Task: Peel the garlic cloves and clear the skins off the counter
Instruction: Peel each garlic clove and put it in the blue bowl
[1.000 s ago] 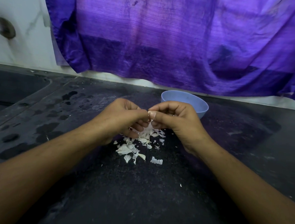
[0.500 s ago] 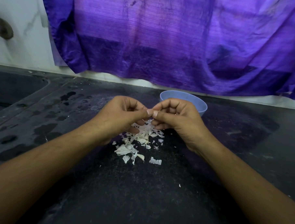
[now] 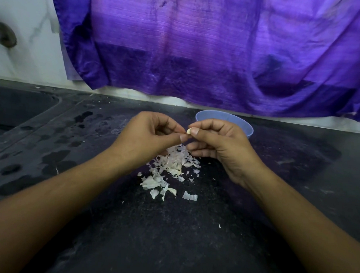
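Our right hand (image 3: 218, 146) pinches a garlic clove (image 3: 188, 131) in a narrow grip between thumb and forefinger. Only its pale tip shows, pointing left, so we cannot tell its long axis. Our left hand (image 3: 146, 135) closes thumb and forefinger just beside it; we cannot tell whether they hold skin. Below, skins (image 3: 171, 167) lie heaped on the dark worktop (image 3: 191, 240), with a blue bowl (image 3: 242, 123) behind.

Near counter (image 3: 170, 243) open, wide passage between forearms. Skin pile (image 3: 171, 167) litters centre. Bowl (image 3: 227, 119) blocks just behind right hand (image 3: 220, 142). Cloth (image 3: 199, 54) hangs over back edge. Sink (image 3: 15, 108) far left.
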Tool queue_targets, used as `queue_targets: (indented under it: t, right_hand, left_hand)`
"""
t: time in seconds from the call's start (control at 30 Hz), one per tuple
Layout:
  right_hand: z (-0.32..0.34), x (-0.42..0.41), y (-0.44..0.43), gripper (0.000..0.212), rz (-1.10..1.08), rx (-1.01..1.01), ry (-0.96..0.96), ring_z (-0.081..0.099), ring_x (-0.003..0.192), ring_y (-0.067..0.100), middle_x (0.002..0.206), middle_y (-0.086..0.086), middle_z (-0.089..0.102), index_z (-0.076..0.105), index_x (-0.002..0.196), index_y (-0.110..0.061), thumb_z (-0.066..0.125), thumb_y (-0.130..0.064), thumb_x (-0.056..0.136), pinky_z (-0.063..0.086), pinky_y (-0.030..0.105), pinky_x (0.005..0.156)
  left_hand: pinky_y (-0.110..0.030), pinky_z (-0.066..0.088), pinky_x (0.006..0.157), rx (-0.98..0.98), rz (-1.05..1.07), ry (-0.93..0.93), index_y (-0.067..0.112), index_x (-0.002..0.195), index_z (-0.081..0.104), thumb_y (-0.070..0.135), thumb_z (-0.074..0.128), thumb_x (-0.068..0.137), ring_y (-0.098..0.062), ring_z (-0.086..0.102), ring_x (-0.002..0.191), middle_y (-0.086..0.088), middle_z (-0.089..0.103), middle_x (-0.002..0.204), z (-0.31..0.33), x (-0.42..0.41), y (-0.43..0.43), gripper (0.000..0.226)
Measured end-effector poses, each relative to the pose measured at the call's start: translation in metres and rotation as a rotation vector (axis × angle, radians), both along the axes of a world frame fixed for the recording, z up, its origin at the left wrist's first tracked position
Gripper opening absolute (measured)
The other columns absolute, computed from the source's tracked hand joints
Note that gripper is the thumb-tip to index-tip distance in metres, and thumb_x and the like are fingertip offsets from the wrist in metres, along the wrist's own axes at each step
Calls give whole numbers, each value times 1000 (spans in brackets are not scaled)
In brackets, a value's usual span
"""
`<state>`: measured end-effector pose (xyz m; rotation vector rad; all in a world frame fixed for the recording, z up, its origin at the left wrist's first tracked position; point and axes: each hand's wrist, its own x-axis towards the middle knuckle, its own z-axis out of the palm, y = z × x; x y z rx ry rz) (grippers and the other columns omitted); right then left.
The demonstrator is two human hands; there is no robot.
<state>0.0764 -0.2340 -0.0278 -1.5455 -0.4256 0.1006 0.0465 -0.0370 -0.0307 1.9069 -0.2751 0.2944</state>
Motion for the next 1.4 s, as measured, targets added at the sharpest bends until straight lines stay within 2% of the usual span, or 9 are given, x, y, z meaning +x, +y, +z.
queue_targets:
  t: [0.17,0.5,0.73,1.0,1.07,1.13,1.2,1.3,1.4]
  right_hand:
    - [-3,-2,2,15,16,22,56,73,72,18,93,19,77,72,103,-1,73,-8,89,64,32,72]
    - [-3,-4,3,17,10,11,99,75,74,21,89,16,77,72,100,1,77,-5,86,65,37,78]
    - [-4,-5,5,11,39,5,122,75,73,21,86,14,76,72,98,0,74,-3,88,65,35,76]
    - [2,-4,3,7,130,95,185,76,82,26,99,19,76,69,98,-4,67,-1,91,65,38,78]
    - [3,-4,3,9,143,122,193,77,84,27,102,21,76,67,97,-5,65,1,91,65,39,80]
    - [4,-4,2,11,149,140,189,77,82,26,101,20,76,66,99,-5,65,2,91,65,38,78]
    - [5,-3,1,13,142,138,176,77,81,25,100,18,76,68,103,-4,64,1,92,65,37,77]
    - [4,-1,0,12,111,125,154,76,78,23,97,17,76,69,105,-3,64,-3,94,65,36,74]
    - [6,-2,0,8,91,128,110,74,72,22,90,15,74,67,99,-4,63,0,94,65,39,75]
  left_hand:
    - [-14,51,61,206,96,-199,25,85,80,33,84,84,1,68,64,12,76,74,1,-4,0,9]
    - [-8,43,56,269,144,-198,26,81,81,27,79,88,7,63,56,20,71,64,2,-5,-1,7]
    - [-10,42,52,298,199,-180,26,71,77,24,77,85,2,61,52,17,68,58,3,-6,-2,14]
    - [-8,40,53,279,185,-180,26,80,76,23,70,93,5,59,55,22,67,62,3,-4,0,14]
    - [-16,49,59,287,184,-167,27,81,75,25,68,95,0,63,59,15,71,67,1,-1,3,15]
    - [-38,60,72,260,165,-152,26,84,75,25,66,96,-11,70,69,9,74,73,-1,1,5,15]
    - [-48,61,77,227,140,-156,27,86,75,25,63,97,-17,73,76,6,75,78,-1,1,5,16]
    - [-43,59,79,217,124,-178,27,90,77,30,62,100,-10,72,77,8,76,81,1,0,3,18]
    - [-35,54,66,227,148,-200,27,87,75,34,66,99,-8,67,67,8,74,74,0,0,4,16]
